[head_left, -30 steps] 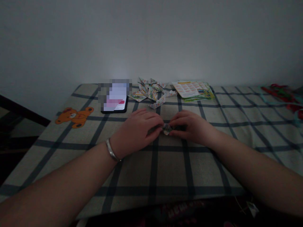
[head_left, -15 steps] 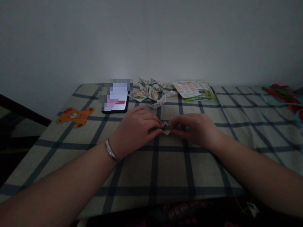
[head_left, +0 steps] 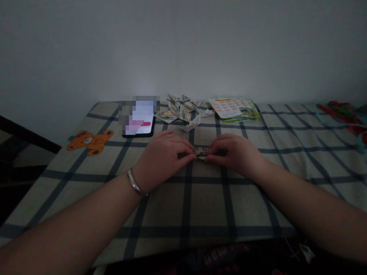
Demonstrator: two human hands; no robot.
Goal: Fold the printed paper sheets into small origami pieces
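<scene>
A small piece of folded printed paper (head_left: 202, 150) lies between my two hands, low over the checked tablecloth. My left hand (head_left: 166, 156), with a silver bangle at the wrist, pinches its left end between thumb and fingers. At the right end, the thumb and fingers of my right hand (head_left: 233, 154) are closed on the same paper. Both ends of the paper are hidden by my fingertips. Beyond my hands, several folded paper shapes (head_left: 185, 110) with the same kind of print lie in a loose heap.
A phone (head_left: 143, 114) with a lit screen lies at the back left, partly blurred out. An orange bear cutout (head_left: 90, 142) is near the left edge. Printed sheets (head_left: 233, 109) are stacked at the back right. Red and green items (head_left: 344, 114) lie far right on the checked tablecloth (head_left: 206, 206).
The paper between my hands now shows as a flatter, wider strip; its downward-pointing corner no longer shows. My right fingers have shifted slightly, and both hands stay in nearly the same place.
</scene>
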